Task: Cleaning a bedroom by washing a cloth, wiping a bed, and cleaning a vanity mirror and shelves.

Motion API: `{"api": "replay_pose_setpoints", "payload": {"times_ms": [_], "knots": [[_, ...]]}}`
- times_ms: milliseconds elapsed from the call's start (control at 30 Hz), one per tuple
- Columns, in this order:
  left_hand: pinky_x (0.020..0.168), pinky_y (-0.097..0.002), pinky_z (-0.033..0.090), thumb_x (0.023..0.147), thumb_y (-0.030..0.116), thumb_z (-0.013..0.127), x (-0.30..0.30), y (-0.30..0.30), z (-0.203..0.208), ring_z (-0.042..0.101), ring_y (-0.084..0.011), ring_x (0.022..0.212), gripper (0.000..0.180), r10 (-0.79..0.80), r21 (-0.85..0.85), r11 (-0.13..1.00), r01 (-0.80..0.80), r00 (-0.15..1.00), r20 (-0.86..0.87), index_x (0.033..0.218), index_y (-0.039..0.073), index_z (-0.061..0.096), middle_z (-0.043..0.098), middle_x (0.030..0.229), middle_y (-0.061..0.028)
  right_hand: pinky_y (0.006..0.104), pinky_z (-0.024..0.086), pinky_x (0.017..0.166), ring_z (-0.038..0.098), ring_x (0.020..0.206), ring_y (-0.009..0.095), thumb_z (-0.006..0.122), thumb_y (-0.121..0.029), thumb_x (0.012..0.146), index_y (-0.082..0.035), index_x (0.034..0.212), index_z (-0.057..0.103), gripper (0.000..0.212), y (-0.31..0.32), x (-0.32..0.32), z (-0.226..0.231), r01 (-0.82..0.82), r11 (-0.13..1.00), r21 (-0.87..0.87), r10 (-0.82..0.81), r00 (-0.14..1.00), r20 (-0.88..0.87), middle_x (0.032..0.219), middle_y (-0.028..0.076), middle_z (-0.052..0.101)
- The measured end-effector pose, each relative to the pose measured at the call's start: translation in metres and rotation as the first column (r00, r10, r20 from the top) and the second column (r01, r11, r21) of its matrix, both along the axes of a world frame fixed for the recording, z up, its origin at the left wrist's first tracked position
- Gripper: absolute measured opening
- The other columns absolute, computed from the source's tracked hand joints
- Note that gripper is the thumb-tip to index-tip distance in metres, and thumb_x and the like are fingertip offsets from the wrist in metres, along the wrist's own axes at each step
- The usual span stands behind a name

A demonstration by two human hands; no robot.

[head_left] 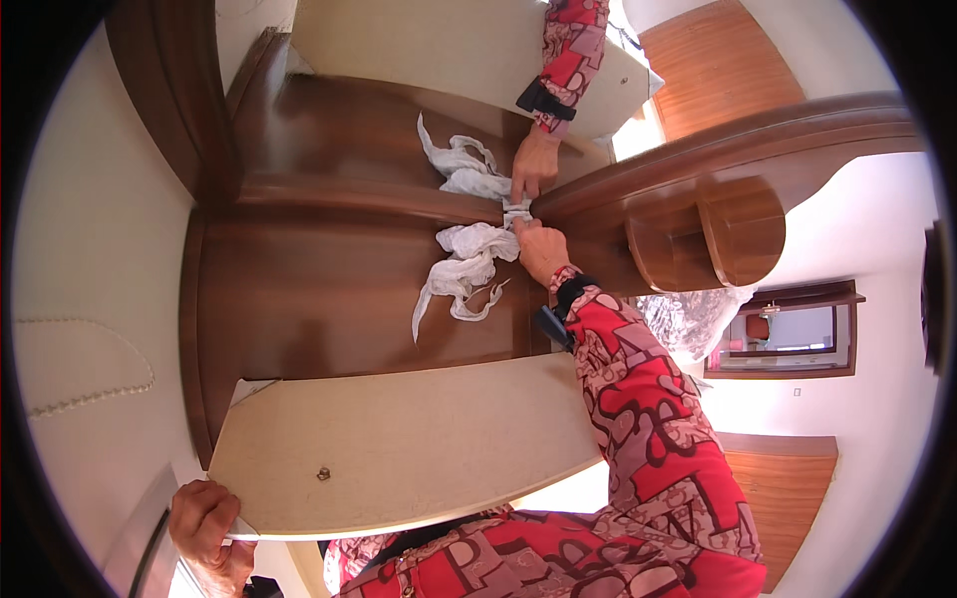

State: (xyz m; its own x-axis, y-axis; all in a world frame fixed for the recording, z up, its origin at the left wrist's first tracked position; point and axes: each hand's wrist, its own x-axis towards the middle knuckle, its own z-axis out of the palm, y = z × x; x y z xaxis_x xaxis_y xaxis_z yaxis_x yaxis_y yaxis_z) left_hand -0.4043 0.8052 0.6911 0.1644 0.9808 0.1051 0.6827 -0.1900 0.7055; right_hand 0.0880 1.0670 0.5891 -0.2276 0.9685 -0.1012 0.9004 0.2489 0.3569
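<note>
My right hand (543, 251) reaches forward to the corner where a brown wooden surface (329, 289) meets a mirror (339, 130). Its fingers press a small white bit of cloth there. Beside it a crumpled white rag (464, 267) lies on the brown wood, with thin torn ends trailing toward me; whether it joins the bit under the fingers I cannot tell. At the lower left my left hand (207, 528) is closed around the corner of a pale board (419, 439). This board carries a small metal fitting (323, 473).
A brown post (728, 149) with rounded corner shelves (743, 229) stands at the right. Behind it are a clear-plastic-wrapped thing (693, 317) and a dark-framed opening or mirror (783, 329). A bead chain (95, 402) hangs along the left wall. The mirror repeats my right arm and the rag.
</note>
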Motion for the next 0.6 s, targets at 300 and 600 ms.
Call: {"api": "replay_pose_setpoints", "payload": {"times_ms": [300,600], "knots": [[0.071,-0.0394,0.043,0.067,0.033,0.070,0.003,0.002,-0.005,0.051,-0.0300,0.077,0.037,0.047,0.052,0.997,-0.048,0.999,0.027,0.077,0.001,0.054,0.053,0.078,-0.0115,0.0330,0.050,0.050,0.063,0.061,0.025,0.051,-0.011,0.079,-0.004,0.094,0.050,0.017,-0.005,-0.002,0.011,-0.124,0.992,-0.018,0.125,0.972,0.198,0.074,0.013,0.060],[0.064,-0.0378,0.042,0.064,0.028,0.071,0.011,0.022,-0.099,0.052,-0.0288,0.074,0.033,0.045,0.121,0.991,-0.055,0.996,0.081,0.075,0.002,0.055,0.053,0.075,-0.0104,0.0370,0.049,0.053,0.063,0.066,0.028,0.054,-0.008,0.076,-0.011,0.110,0.048,0.035,0.001,0.003,0.042,-0.023,0.999,0.045,0.008,0.955,0.296,0.079,0.013,0.058]]}}
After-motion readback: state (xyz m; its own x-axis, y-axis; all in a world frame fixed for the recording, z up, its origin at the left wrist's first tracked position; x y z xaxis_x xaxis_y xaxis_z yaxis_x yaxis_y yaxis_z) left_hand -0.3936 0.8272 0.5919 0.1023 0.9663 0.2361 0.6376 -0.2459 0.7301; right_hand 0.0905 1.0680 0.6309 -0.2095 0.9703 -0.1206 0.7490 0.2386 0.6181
